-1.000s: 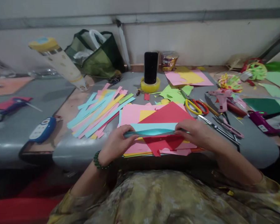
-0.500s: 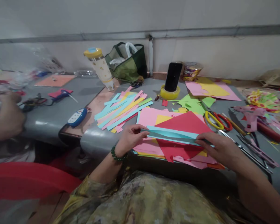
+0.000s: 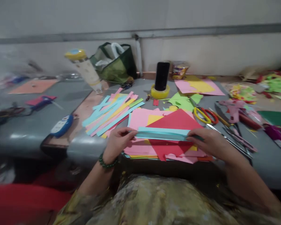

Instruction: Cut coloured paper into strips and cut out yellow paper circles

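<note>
The left fingers [image 3: 131,134] and right fingers [image 3: 193,133] pinch opposite ends of a blue strip [image 3: 162,133], stretched between them over a red sheet [image 3: 175,120]. It looks folded lengthwise, the crease seemingly not yet flattened. Cut strips [image 3: 114,112] lie loose beyond the left fingers. Grey covering [image 3: 84,145] drapes the bench beneath both; a pale wall [image 3: 201,12] stands farther off.

Left grip [image 3: 120,140] and right grip [image 3: 208,141] pinch at near-equal height, 2 forearms [image 3: 245,175] slanting inward.
</note>
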